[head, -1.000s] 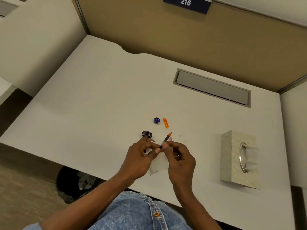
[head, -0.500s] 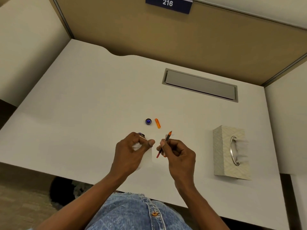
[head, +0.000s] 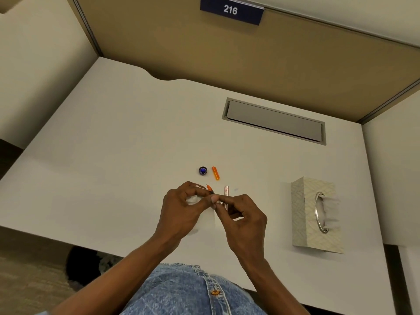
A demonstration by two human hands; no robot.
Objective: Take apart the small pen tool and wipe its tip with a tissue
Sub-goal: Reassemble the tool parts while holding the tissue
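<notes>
My left hand (head: pixel 181 208) pinches a white tissue (head: pixel 205 220) together with the short tip piece of the pen tool (head: pixel 209 188), whose orange point sticks up above my fingers. My right hand (head: pixel 242 214) grips the thin pinkish pen barrel (head: pixel 226 191), which stands nearly upright just right of the tip piece. The thumbs of both hands meet over the tissue. On the desk just beyond the hands lie a small orange cap (head: pixel 215 173) and a round dark blue cap (head: pixel 202 170).
A patterned tissue box (head: pixel 304 214) with a metal-rimmed slot stands on the white desk (head: pixel 113 155) to my right. A grey cable hatch (head: pixel 272 120) is set into the desk further back. Partition walls close off the back and sides. The desk's front edge is close to my body.
The pen was whole in my right hand; now its orange-tipped piece is in my left hand with the tissue, and the barrel stays in my right. The hands have come together.
</notes>
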